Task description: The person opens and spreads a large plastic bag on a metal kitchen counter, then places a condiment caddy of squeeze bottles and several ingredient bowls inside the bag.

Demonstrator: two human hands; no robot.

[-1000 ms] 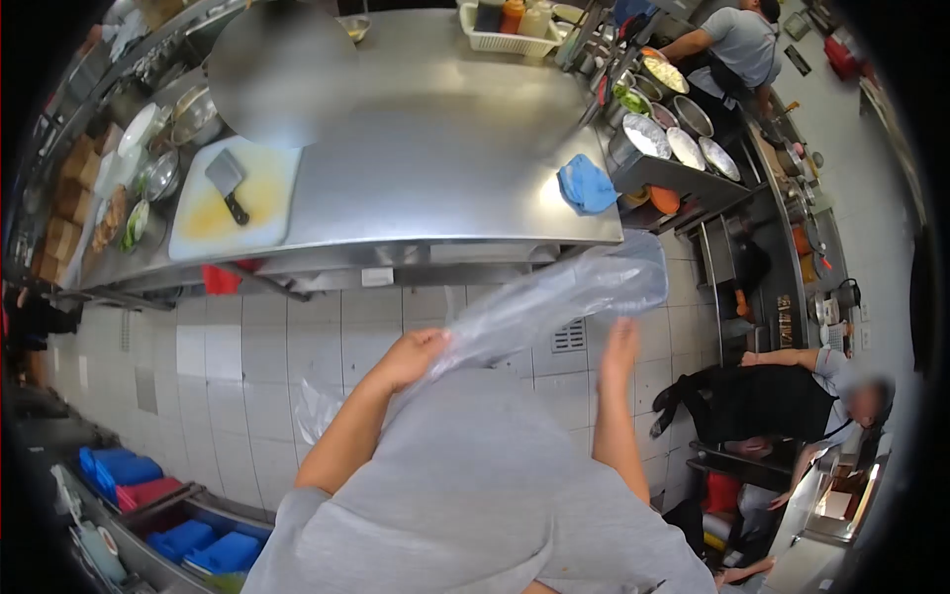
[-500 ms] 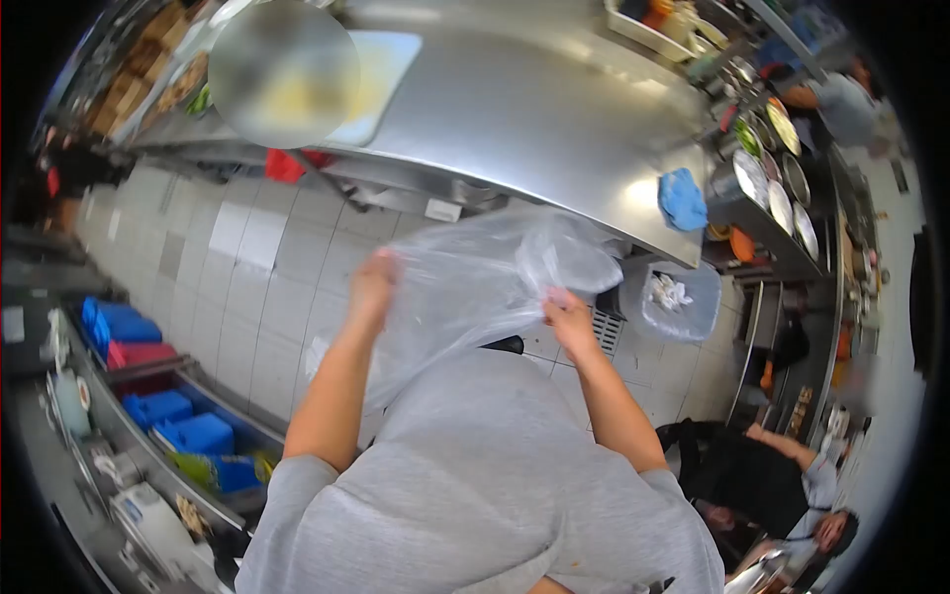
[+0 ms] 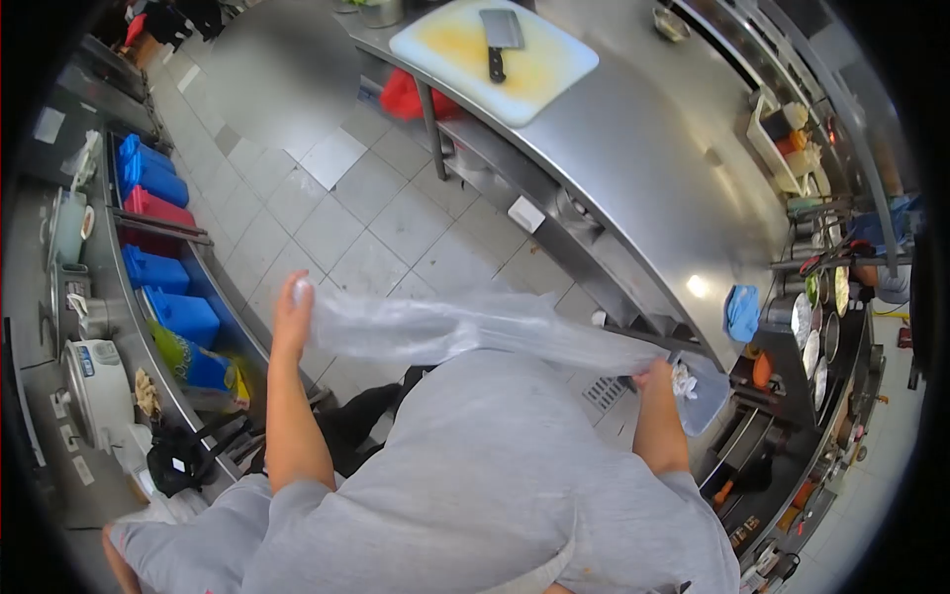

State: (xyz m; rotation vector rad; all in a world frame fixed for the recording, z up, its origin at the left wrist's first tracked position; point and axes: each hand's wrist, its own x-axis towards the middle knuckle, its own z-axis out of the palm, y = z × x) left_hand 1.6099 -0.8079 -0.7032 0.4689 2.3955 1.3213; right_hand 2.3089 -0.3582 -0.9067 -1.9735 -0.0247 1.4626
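A clear plastic bag (image 3: 465, 322) is stretched sideways in front of my waist, gathered into a long, narrow strip. My left hand (image 3: 292, 315) is closed on one end of it, above the tiled floor. At the other end, my right hand (image 3: 652, 376) grips the bag with its fingers bent. Just behind my right hand stands a clear-lined bin (image 3: 706, 401) with crumpled white paper inside, partly covered by the hand.
A steel counter (image 3: 653, 148) curves ahead, carrying a cutting board (image 3: 435, 42) with a cleaver (image 3: 501, 38) and a blue cloth (image 3: 741, 313). Blue tubs (image 3: 183, 315) line the left shelf. A person in a grey shirt (image 3: 198, 540) is close at lower left.
My hands have moved farther apart, pulling the loose, billowing bag into a narrow strip. The view has turned; the cleaver and board now show, and a person appears at lower left.
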